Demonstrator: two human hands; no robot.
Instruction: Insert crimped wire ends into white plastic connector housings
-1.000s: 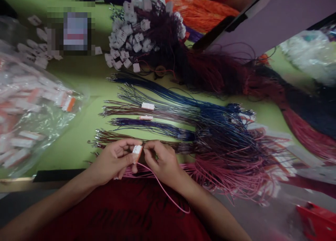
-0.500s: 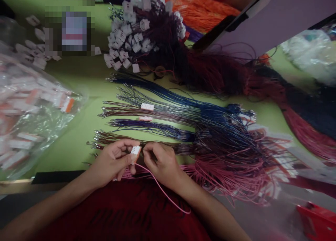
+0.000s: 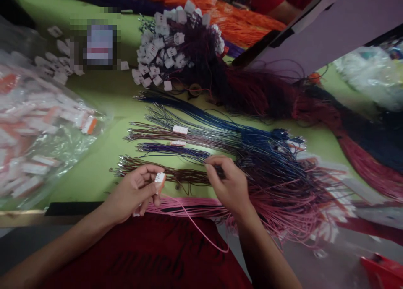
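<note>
1. Wearing a dark red shirt (image 3: 151, 251) with black lettering, nearest, toward 6 o'clock from the left hand.
2. Pinching a white-and-orange connector (image 3: 159, 183) between thumb and fingers of the left hand (image 3: 132, 192), tilted, over the near part of the green table (image 3: 103, 159).
3. Trailing a single pink wire (image 3: 201, 230) from below the connector toward 5 o'clock.
4. Holding the right hand (image 3: 229, 182) at 3 o'clock, well apart from the left, with thumb and forefinger close together near the purple wires (image 3: 179, 150); cannot tell whether gripping anything.
5. Running rightward beneath the hands, with pink wires (image 3: 195, 205) at 4 o'clock and brown wires (image 3: 185, 178) at 3.
6. Farther, showing two loose connectors (image 3: 180, 129) at 1 o'clock, with blue wires (image 3: 214, 117) beyond.
7. At 10 o'clock, showing a clear bag (image 3: 67, 154) of similar connectors.
8. At 12 o'clock, heaped with white plugs (image 3: 154, 50) on dark wires.
9. Farthest, at 1 o'clock, ending in orange wires (image 3: 242, 22), with another person's arm (image 3: 285, 12) beside them.
</note>
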